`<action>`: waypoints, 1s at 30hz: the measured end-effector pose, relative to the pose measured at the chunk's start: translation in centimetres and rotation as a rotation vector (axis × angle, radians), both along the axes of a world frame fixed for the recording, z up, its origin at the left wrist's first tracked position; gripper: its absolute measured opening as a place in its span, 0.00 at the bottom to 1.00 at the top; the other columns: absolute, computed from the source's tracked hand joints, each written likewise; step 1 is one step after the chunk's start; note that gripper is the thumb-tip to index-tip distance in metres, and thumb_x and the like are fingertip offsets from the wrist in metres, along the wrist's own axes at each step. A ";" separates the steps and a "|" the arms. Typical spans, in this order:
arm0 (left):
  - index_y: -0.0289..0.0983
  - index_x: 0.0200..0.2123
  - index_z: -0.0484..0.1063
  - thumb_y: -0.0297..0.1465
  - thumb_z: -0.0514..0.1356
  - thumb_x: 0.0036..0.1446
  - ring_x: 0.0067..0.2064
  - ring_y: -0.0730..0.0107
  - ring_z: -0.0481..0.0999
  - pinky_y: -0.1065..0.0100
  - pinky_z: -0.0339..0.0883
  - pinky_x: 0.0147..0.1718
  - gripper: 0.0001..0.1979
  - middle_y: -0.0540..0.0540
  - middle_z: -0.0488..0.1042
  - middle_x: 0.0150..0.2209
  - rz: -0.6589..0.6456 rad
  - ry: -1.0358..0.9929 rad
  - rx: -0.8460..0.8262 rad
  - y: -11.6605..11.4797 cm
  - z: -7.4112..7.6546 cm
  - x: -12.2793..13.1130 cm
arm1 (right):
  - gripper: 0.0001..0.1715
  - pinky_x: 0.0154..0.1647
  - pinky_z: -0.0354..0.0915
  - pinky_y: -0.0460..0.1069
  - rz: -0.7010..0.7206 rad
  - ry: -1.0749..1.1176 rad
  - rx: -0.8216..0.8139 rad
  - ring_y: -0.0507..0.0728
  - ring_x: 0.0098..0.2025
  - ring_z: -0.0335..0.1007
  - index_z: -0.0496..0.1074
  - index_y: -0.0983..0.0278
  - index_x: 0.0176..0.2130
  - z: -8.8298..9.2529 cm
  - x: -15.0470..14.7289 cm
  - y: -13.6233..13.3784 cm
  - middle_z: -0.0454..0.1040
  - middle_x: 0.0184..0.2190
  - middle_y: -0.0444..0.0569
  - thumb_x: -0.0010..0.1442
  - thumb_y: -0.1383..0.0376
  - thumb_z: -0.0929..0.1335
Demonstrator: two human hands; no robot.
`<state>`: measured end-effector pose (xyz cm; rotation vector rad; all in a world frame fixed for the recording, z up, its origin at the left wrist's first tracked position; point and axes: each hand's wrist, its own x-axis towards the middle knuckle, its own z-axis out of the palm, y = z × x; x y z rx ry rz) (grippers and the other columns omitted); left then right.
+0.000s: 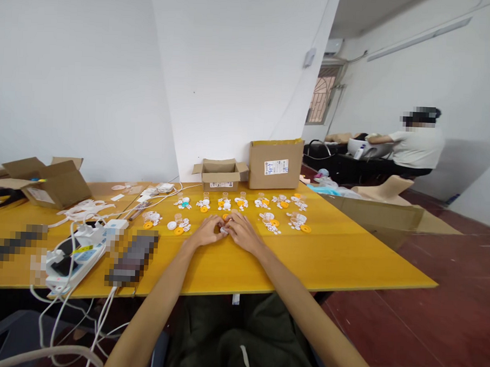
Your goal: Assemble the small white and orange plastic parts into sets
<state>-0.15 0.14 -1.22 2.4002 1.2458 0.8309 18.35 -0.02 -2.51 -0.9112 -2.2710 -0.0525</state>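
Note:
My left hand [209, 230] and my right hand [242, 232] meet over the yellow table [241, 267], fingers bent around a small pale piece [224, 231] between them. Its shape is too small to make out. Around and beyond the hands lie several small groups of white gears, clear cups and orange discs, such as an orange disc [305, 229] at the right and another orange disc [179, 231] just left of my left hand. A teal disc [185, 204] sits in a group farther back on the left.
Behind the groups stand an open small carton [220, 178] and a taller carton [275, 166]. On the left are a phone [133, 258], a power strip [85, 257] with tangled cables, and an open box [60, 183]. A person [417, 142] sits far right.

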 end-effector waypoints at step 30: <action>0.40 0.35 0.70 0.36 0.61 0.55 0.41 0.64 0.72 0.62 0.66 0.47 0.07 0.48 0.73 0.36 -0.008 0.040 0.014 -0.3 0.2 0.2 | 0.10 0.43 0.65 0.51 0.188 0.134 -0.054 0.56 0.41 0.67 0.70 0.61 0.30 -0.1 0.6 1.4 0.72 0.35 0.48 0.63 0.70 0.66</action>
